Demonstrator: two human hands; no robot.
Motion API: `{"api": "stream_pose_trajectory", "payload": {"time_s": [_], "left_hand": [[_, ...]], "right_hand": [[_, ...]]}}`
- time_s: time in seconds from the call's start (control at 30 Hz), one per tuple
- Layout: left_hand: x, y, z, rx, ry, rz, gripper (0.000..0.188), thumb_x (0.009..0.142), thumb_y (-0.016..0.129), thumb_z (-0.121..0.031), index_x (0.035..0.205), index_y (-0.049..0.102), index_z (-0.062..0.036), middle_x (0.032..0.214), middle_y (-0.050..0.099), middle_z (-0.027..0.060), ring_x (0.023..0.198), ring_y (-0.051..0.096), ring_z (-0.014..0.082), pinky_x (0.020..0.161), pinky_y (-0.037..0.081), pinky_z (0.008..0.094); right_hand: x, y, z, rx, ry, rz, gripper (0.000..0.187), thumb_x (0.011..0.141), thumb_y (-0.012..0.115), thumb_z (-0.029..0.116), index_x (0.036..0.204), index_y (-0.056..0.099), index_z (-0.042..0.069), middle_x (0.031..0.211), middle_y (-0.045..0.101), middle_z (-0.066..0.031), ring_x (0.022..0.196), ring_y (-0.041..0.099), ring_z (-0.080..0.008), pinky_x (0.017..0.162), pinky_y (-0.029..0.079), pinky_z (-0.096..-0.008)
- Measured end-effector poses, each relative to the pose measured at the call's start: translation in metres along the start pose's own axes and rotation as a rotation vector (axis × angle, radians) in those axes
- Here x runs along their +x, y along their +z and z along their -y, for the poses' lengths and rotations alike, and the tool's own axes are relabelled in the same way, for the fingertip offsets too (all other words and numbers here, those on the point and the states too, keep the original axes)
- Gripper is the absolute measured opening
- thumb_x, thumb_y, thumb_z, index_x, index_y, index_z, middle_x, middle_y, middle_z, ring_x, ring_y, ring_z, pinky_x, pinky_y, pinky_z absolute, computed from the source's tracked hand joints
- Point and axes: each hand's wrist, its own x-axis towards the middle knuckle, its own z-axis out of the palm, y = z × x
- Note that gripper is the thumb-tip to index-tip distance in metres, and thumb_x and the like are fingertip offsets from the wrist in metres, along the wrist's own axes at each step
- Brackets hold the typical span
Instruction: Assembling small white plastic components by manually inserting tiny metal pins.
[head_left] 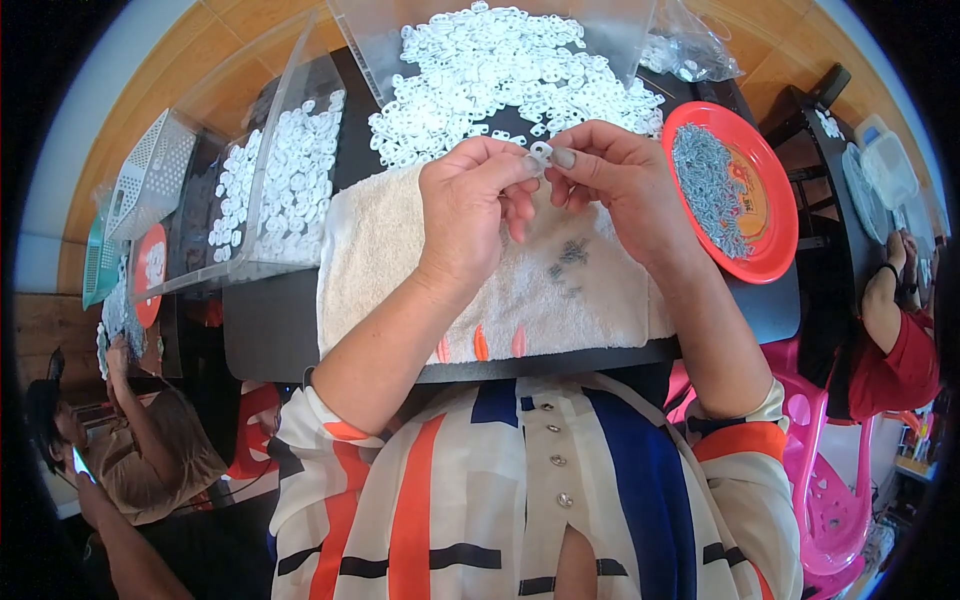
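Note:
Above the beige towel (390,240), my hands meet over a small white plastic piece with holes (541,150). My left hand (465,195) pinches it between thumb and fingers. From the other side, the closed thumb and forefinger of my right hand (625,180) grip its edge; whether they also hold a tiny metal part is hidden. A small cluster of grey metal pieces (572,252) lies on the towel below my right hand. Just beyond my fingers spreads a large heap of similar white pieces (490,75). To the right, a red plate (784,215) bears many small grey metal pieces (705,185).
A clear plastic bin (200,272) with more white pieces stands left on the black table (270,335). Another clear bin (350,40) lies behind the heap, near a plastic bag (695,45). People sit at both sides, by a white basket (150,180) and pink chair (835,480).

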Motion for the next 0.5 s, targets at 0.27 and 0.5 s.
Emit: {"api": "stream_pose_trajectory", "payload": {"time_s": [0.27, 0.5], "left_hand": [[-0.0020, 0.0023, 0.0029, 0.004, 0.054, -0.036, 0.007, 0.082, 0.061, -0.005, 0.082, 0.060, 0.0026, 0.070, 0.061, 0.0084, 0.049, 0.053, 0.0100, 0.039, 0.040, 0.0219], [-0.0045, 0.0059, 0.0019, 0.011, 0.044, -0.022, 0.007, 0.082, 0.062, -0.005, 0.082, 0.061, 0.0020, 0.071, 0.062, 0.0086, 0.050, 0.053, 0.0094, 0.040, 0.040, 0.0214]], "right_hand": [[-0.0020, 0.0047, -0.0041, -0.060, -0.071, -0.067, 0.015, 0.091, 0.060, 0.014, 0.096, 0.063, 0.000, 0.077, 0.063, -0.0032, 0.067, 0.058, -0.0093, 0.061, 0.045, -0.0228], [-0.0047, 0.0054, -0.0004, -0.074, -0.046, -0.063, 0.015, 0.092, 0.060, 0.014, 0.095, 0.063, 0.000, 0.076, 0.063, -0.0031, 0.067, 0.058, -0.0096, 0.060, 0.044, -0.0224]]}}
